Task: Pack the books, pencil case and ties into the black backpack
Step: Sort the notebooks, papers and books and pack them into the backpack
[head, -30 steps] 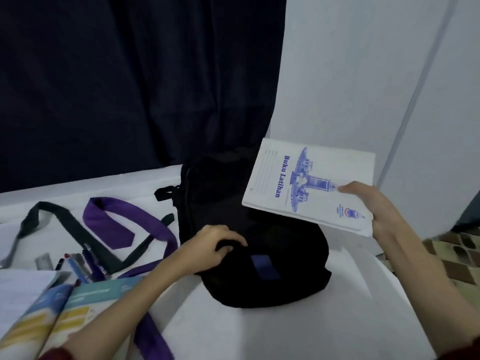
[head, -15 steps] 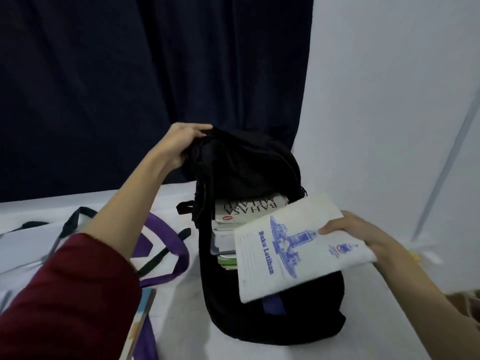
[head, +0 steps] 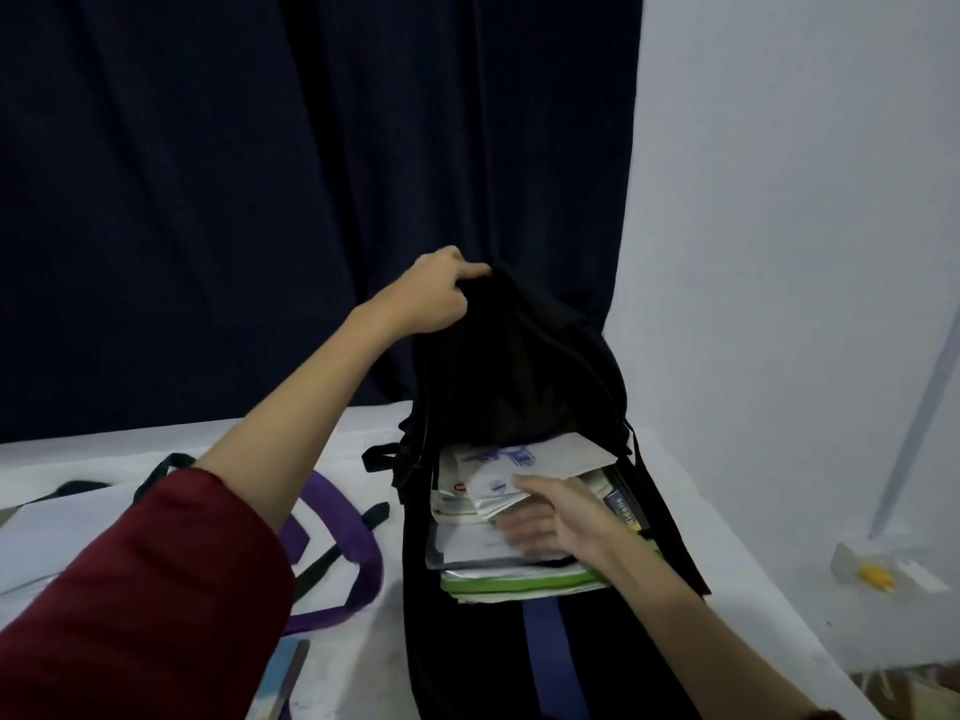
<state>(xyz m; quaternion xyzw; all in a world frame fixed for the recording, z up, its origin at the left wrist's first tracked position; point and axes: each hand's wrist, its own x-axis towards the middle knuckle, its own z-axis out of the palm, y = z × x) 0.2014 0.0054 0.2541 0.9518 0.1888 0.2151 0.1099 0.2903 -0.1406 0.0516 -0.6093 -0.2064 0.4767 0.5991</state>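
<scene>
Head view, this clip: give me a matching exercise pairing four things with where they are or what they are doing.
Things:
1. left hand
2. right hand
3. purple tie
4. white exercise book

States:
A. lies on the table, left of the backpack
B. grips the backpack's top, holding it open
C. partly inside the backpack's opening
D. reaches into the backpack among the books

Pairs: 1-B, 2-D, 3-A, 4-C
</scene>
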